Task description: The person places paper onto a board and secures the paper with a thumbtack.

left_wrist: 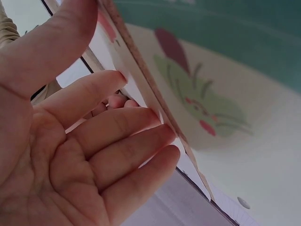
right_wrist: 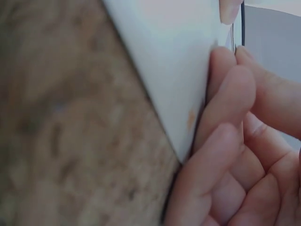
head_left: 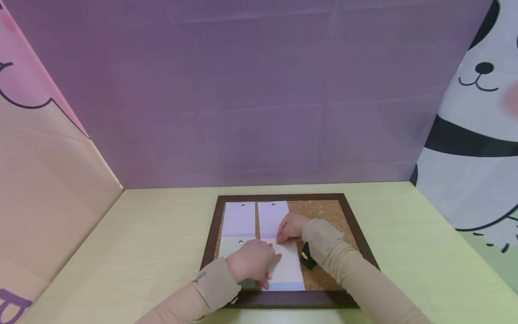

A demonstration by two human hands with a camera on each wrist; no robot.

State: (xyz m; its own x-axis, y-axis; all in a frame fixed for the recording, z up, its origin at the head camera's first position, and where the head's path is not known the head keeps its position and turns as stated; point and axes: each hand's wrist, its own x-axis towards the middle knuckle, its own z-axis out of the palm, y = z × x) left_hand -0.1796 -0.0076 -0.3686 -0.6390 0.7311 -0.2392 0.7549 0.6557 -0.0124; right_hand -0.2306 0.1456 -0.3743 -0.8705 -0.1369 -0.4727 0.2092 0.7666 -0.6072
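A cork board (head_left: pixel 319 209) in a dark brown frame lies on the table. On its lower middle is a white sheet (head_left: pixel 287 267) with a blue bottom strip. My left hand (head_left: pixel 255 261) rests at that sheet's left side; in the left wrist view its fingers (left_wrist: pixel 127 122) extend, slightly bent, toward the paper. At the sheet's top edge my right hand (head_left: pixel 292 227) pinches what looks like a thumbtack, almost wholly hidden by the fingertips (right_wrist: pixel 223 59). A tacked sheet with a green cartoon drawing (left_wrist: pixel 202 99) lies beside my left hand.
Two purple sheets (head_left: pixel 238 220) are fixed along the board's top with silver thumbtacks (head_left: pixel 273 205). A small black item with a yellow mark (head_left: pixel 308 256) sits on the cork near my right wrist. Behind the pale table (head_left: pixel 162 225) stands a purple backdrop (head_left: pixel 259 90).
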